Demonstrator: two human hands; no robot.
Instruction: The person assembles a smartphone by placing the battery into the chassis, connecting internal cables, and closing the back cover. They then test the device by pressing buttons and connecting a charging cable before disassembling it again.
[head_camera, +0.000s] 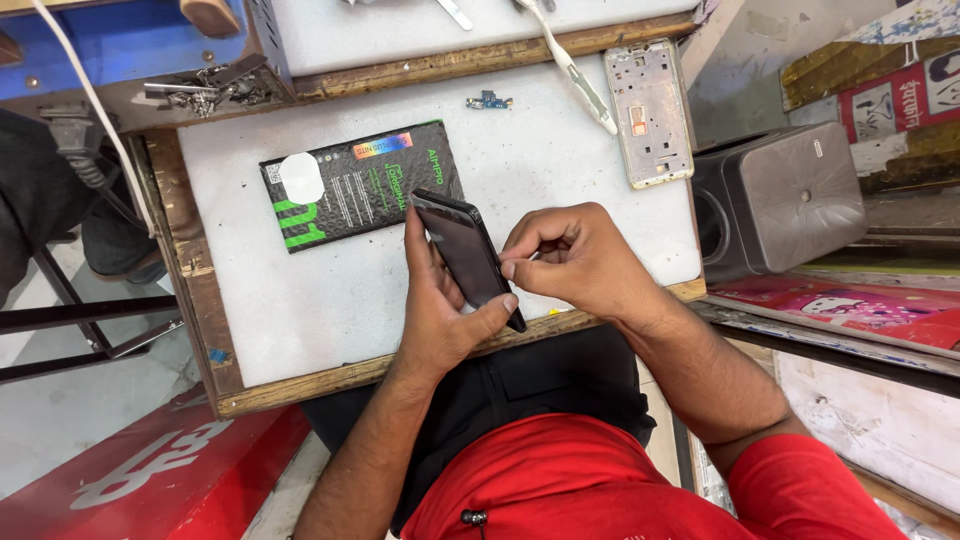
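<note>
Nearest the camera: red shirt (600, 480) and dark trousers of the person, both forearms reaching fwd over the near wooden edge of the desk (330, 310); desk top is white w/ a wood frame.

Left hand (440, 300) holds a black phone (465, 255) from its left side & underneath; grip wrapped round it, thumb tip pressed on the lower right part of the phone, fingers up along the left edge. Phone is lifted off the desk & tilted; long axis runs diagonal, top end pointing away & to the left, bottom end toward the person & right, just above the desk's near edge. Dark glossy face turned up/right.

Right hand (575, 255) is just beside the phone on its right; grip curled tight, fingertips pinched together against the phone's right edge; can't tell if anything small sits between the fingertips.

Further out, left of the phone's top end: flat black packet (350, 185) w/ green markings & a white sticker, lying on the desk, near but apart from the phone. Beyond: small blue circuit part (489, 101); a white slim tool (575, 70) lying diagonal; a bare silver phone frame (649, 112) lying lengthwise near the desk's right far corner. Right of the desk: grey metal box (785, 195). Far left: blue case (130, 40) w/ metal bits beside it.
</note>
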